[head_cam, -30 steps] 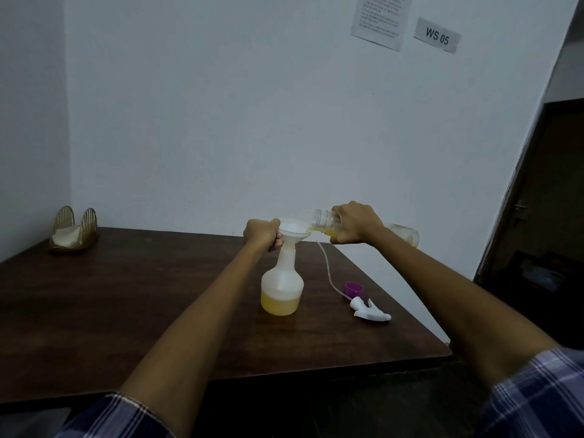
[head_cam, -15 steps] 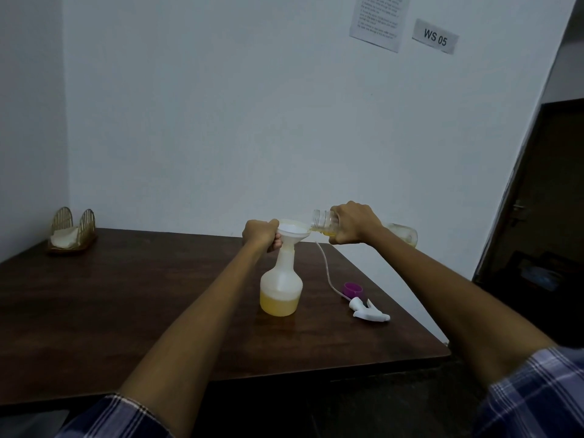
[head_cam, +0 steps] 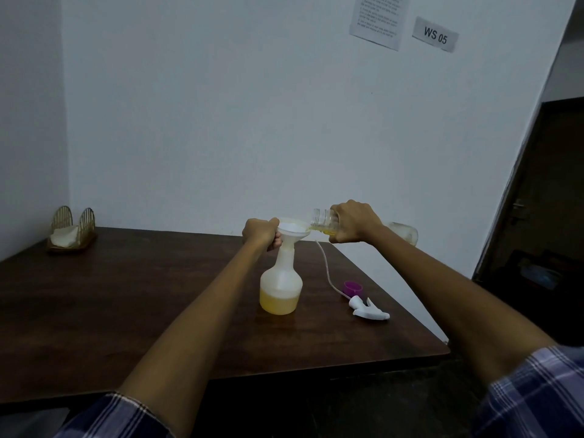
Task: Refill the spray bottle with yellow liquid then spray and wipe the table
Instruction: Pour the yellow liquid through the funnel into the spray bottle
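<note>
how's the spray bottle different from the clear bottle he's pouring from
The spray bottle stands upright on the table; the clear bottle is tipped on its side in the right hand.
The spray bottle is cloudy white, the clear bottle see-through.
The spray bottle carries a funnel, steadied by the left hand; the clear bottle's mouth is bare.
Both hold yellow liquid.

Head-worn view, forward and down over the table [head_cam: 126, 311], near the hands.
</note>
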